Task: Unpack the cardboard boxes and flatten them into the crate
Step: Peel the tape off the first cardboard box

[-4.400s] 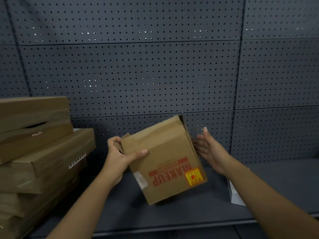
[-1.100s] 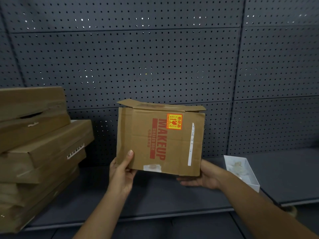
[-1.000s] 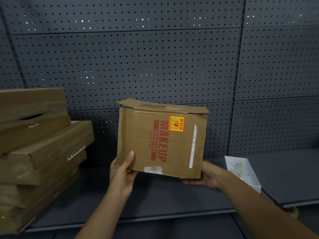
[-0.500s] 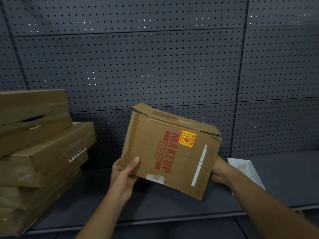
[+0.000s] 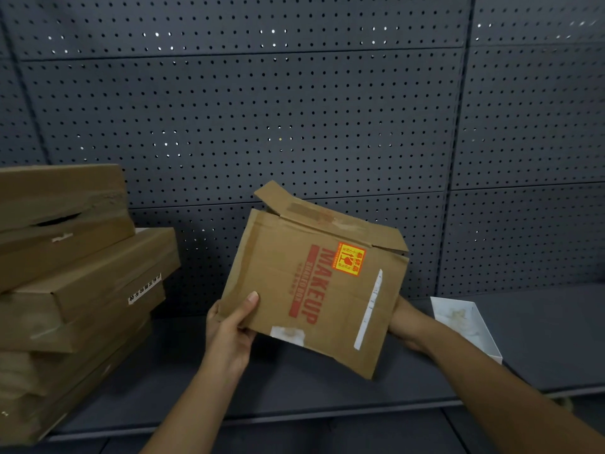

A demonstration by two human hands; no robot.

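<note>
My left hand (image 5: 229,335) pinches the box (image 5: 314,283) corner; right hand (image 5: 404,322) grips behind, fingers hidden. I'd push opposite corners together, flaps loose, to flatten.

My left hand (image 5: 229,332) pinches the lower left corner of the cardboard box (image 5: 314,283), thumb on its front; my right hand (image 5: 406,322) grips behind its right edge, both forearms extended.

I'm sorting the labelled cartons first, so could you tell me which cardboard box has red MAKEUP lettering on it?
It is the MAKEUP box held tilted between the left hand and right hand. The stacked boxes at the left show no red print.
</note>
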